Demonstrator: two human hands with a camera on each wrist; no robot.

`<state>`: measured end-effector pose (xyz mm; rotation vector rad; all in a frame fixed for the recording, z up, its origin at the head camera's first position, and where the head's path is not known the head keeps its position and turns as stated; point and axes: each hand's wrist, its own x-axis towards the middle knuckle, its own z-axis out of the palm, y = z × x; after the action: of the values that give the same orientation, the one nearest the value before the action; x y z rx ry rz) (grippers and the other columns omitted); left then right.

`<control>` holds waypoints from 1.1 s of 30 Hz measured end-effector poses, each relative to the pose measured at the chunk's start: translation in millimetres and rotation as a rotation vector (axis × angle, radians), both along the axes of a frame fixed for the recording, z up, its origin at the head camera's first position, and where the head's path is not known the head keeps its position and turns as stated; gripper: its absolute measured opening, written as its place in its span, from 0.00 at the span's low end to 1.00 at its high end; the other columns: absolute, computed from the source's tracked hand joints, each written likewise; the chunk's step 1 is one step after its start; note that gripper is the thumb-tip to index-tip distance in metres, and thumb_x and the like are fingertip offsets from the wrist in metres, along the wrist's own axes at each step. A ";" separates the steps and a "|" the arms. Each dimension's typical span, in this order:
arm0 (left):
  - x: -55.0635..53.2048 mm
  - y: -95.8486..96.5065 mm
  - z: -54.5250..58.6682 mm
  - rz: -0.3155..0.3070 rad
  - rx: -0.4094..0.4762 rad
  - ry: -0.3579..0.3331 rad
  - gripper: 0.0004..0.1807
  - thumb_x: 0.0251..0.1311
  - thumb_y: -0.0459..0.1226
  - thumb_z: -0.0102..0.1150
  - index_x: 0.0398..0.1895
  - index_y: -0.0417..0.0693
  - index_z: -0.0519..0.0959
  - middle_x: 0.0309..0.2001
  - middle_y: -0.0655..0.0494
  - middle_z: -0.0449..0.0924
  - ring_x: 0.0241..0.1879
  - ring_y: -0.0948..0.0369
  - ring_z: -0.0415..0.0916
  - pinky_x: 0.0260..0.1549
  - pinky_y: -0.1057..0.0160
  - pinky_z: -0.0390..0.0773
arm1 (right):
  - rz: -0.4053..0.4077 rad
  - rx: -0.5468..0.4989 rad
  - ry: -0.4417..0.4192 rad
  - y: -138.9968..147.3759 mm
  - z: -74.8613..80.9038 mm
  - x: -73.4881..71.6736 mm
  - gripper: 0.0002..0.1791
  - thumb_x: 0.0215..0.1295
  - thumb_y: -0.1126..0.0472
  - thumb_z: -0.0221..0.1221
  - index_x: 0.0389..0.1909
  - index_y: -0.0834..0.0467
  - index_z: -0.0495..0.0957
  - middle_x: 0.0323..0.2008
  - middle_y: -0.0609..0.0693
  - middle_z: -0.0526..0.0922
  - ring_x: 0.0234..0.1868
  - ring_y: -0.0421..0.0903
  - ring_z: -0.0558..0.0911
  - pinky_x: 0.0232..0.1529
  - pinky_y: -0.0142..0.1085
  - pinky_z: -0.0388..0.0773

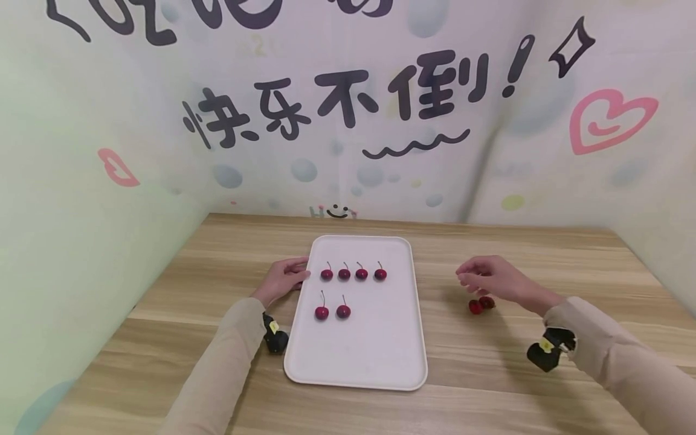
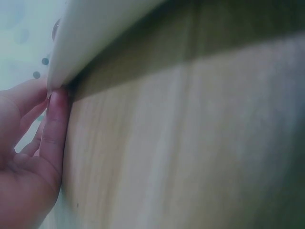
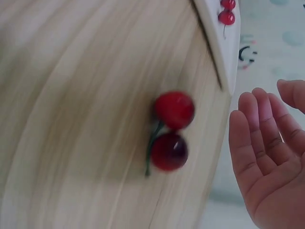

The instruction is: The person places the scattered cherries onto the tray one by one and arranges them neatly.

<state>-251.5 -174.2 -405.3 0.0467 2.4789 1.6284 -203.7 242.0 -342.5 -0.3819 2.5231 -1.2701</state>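
A white rectangular tray [image 1: 375, 356] lies on the table with several dark red cherries in a back row and two cherries [image 1: 343, 312] in front of them, stems pointing away. My left hand [image 1: 283, 279] pinches the tray's left rim between thumb and fingers, as the left wrist view also shows [image 2: 40, 148]. Right of the tray, my right hand [image 1: 492, 277] hovers with relaxed fingers and holds nothing. Two loose cherries [image 1: 475, 307] lie together on the table just below it; in the right wrist view a green stem [image 3: 151, 150] runs beside the pair of cherries [image 3: 175, 110].
The wood-grain table [image 1: 489, 386] extends around the tray on all sides. A pale printed curtain [image 1: 337, 181] with writing and hearts stands behind it and along both sides. Each sleeve carries a black wrist camera [image 1: 544, 355].
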 end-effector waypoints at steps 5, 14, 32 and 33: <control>0.1 0.4 -0.2 0.011 -0.011 -0.005 0.23 0.58 0.32 0.53 0.58 0.38 0.66 0.45 0.39 0.74 0.37 0.57 0.76 0.35 0.66 0.79 | 0.009 0.000 0.031 19.5 -9.2 -2.5 0.20 0.61 0.60 0.54 0.45 0.74 0.69 0.28 0.57 0.77 0.28 0.46 0.75 0.29 0.34 0.78; -0.9 0.0 -2.6 0.011 -0.029 -0.009 0.23 0.59 0.33 0.53 0.58 0.40 0.67 0.44 0.40 0.74 0.38 0.58 0.76 0.36 0.66 0.78 | -0.048 0.058 0.042 35.1 -24.4 -9.2 0.16 0.61 0.63 0.54 0.42 0.74 0.71 0.26 0.55 0.77 0.26 0.43 0.74 0.25 0.33 0.76; -1.2 0.6 -2.7 0.012 -0.029 -0.012 0.23 0.59 0.34 0.53 0.58 0.41 0.67 0.45 0.41 0.74 0.39 0.56 0.75 0.36 0.66 0.78 | -0.076 0.135 0.022 41.8 -44.3 -17.8 0.13 0.60 0.62 0.55 0.40 0.68 0.75 0.31 0.52 0.79 0.30 0.43 0.73 0.28 0.30 0.73; -1.1 0.5 -2.3 0.011 -0.027 -0.012 0.23 0.59 0.34 0.53 0.58 0.41 0.67 0.45 0.41 0.74 0.39 0.56 0.75 0.36 0.66 0.78 | -0.079 0.136 0.029 42.1 -45.3 -18.1 0.12 0.59 0.62 0.56 0.39 0.67 0.75 0.30 0.51 0.79 0.30 0.42 0.73 0.27 0.30 0.73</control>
<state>-252.6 -173.6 -407.5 0.0193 2.4959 1.5942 -221.8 284.1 -387.8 -0.2753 2.6546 -1.1197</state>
